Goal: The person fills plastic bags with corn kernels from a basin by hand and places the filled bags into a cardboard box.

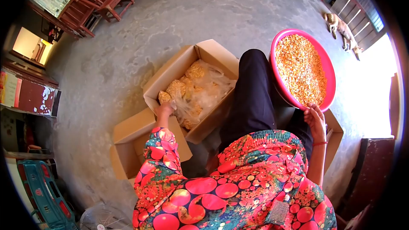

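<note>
My left hand (pixel 165 109) is at the left edge of an open cardboard box (pixel 168 75), its fingers closed around something hidden, beside a clear plastic bag (pixel 206 96). Yellow-orange clumps (pixel 176 88) lie under and around the bag. A pink basin (pixel 331 76) full of orange kernels (pixel 299 68) stands at the right, past my dark-trousered leg. At the basin's near rim is my right hand (pixel 314 117), its fingers pressed together; what they grip is too small to name.
A second cardboard box (pixel 128 142) stands open at the lower left, and another box (pixel 335 134) is partly visible below the basin. Wooden chairs (pixel 100 0) line the upper left. An animal (pixel 342 30) lies on the floor at the upper right. A fan (pixel 104 219) is at the bottom left.
</note>
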`<state>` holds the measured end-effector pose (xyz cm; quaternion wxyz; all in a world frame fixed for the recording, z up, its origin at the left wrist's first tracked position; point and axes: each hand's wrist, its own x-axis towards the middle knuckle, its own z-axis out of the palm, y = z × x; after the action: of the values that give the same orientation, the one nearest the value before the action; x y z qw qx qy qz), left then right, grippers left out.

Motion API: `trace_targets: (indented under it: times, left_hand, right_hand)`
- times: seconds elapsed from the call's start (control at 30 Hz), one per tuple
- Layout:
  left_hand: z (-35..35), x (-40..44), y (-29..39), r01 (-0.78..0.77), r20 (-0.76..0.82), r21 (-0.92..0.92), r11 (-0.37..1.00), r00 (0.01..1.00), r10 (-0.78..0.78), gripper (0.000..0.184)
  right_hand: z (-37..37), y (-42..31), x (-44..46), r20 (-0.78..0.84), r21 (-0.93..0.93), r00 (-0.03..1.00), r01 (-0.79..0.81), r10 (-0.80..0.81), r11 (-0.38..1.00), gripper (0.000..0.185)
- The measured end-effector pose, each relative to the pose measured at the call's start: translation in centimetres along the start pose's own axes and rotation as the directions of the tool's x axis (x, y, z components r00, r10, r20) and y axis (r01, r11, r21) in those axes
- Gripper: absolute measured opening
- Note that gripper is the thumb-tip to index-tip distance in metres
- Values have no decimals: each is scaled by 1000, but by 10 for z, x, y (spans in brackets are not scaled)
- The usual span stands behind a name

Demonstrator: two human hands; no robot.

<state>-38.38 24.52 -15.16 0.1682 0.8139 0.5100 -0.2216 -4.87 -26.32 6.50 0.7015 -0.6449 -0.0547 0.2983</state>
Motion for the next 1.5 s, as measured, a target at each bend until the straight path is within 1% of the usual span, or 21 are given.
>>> trace_targets:
  times: [0.13,0.23,0.3,0.4,0.57,0.63,0.67,0.73,0.83,0.9,0.93,0.97,1.0,1.03,1.07,1.1,1.17,1.23,1.27,1.4,1.5]
  left_hand:
    - [20,14,0,-21,18,-110,994,1000,23,28]
    - [35,25,2,-157,125,10,988,980,155,28]
    - [35,30,2,31,21,-12,999,999,-31,28]
    - [-13,9,-7,40,-127,-142,989,990,-59,26]
    - [-19,16,-21,-38,-332,-363,931,939,-91,24]
    - [-6,33,-23,95,-352,-575,813,868,-350,25]
    - [-2,36,-26,88,-387,-622,778,830,-403,26]
    - [35,94,-76,12,-401,-708,706,816,-417,25]
    - [38,94,-72,-127,-398,-839,529,807,-437,17]
    - [22,50,-35,-140,-575,-408,902,807,-135,15]
    - [22,29,-20,-181,-549,-333,925,835,-35,16]
    - [27,11,-4,-253,-475,-362,897,878,56,18]
    - [34,-7,11,-291,-337,-585,758,936,99,20]
    - [38,-29,25,-217,-172,-825,521,976,134,22]
    - [41,-49,39,-101,-42,-945,311,981,190,24]
    - [41,-63,51,-12,40,-978,207,968,247,27]
    - [57,-47,46,-230,28,-851,471,878,478,34]
    - [62,-41,47,-454,44,-671,586,764,643,35]
    - [58,-41,54,-485,78,-610,626,750,657,32]
    - [40,-46,74,-361,174,-548,755,833,525,23]
    - [16,-32,103,-238,76,-548,802,940,331,19]
  right_hand:
    - [-1,2,1,8,0,1000,11,-11,1000,19]
    - [3,0,-2,-14,12,1000,11,-11,1000,19]
    - [3,0,-2,-15,9,1000,12,-11,1000,18]
    - [3,2,0,-6,0,1000,17,-17,1000,18]
    - [1,4,1,0,5,999,44,-44,999,18]
    - [3,3,-2,-11,-16,999,34,-34,999,18]
    - [3,2,-2,-9,-21,999,32,-32,999,18]
    - [3,4,-1,-20,-22,999,38,-38,999,18]
    - [1,6,-1,-21,-23,999,48,-48,999,18]
    - [3,3,-3,-25,-18,999,45,-46,999,18]
    - [3,4,-3,-21,-18,999,47,-47,999,18]
    - [7,1,-5,-41,-10,999,33,-34,999,17]
    - [8,1,-6,-43,-10,998,37,-37,999,17]
    - [8,1,-7,-48,-10,998,40,-41,999,17]
    - [8,1,-8,-49,-4,998,40,-40,999,16]
    - [7,1,-8,-41,-7,998,39,-39,999,15]
    - [7,1,-10,-24,5,998,60,-60,998,15]
    - [4,5,-9,-10,38,998,64,-64,997,15]
    - [3,8,-8,-5,53,997,79,-79,995,15]
    - [2,11,-6,8,87,994,110,-111,990,15]
    - [2,11,-7,19,85,992,126,-128,988,15]
